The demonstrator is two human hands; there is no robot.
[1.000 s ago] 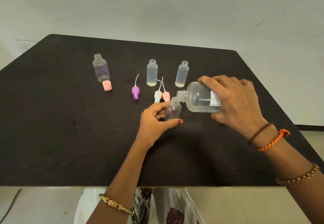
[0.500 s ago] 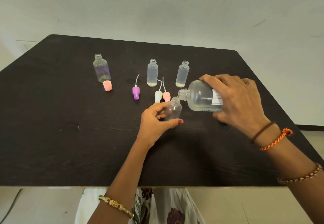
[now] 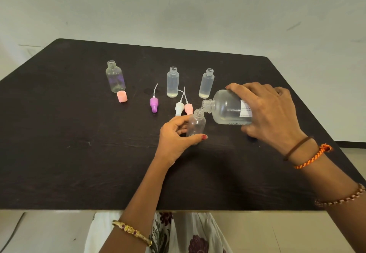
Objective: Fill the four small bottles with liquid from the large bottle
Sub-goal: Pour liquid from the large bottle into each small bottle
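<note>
Tilted a little further than half a second ago, the large bottle (image 3: 227,108) lies almost on its side right of centre, its mouth touching the rim of a small bottle (image 3: 196,124). The right hand (image 3: 271,114) grips the large bottle round its base; the left hand (image 3: 175,137) holds the small one upright on the table (image 3: 59,153) between thumb and fingers. Three other small bottles (image 3: 172,82) stand uncapped toward the upper middle, loose caps (image 3: 153,105) lying beside them.

large bottle (image 3: 227,110) right of small bottle (image 3: 196,124), on table (image 3: 59,153)
</note>
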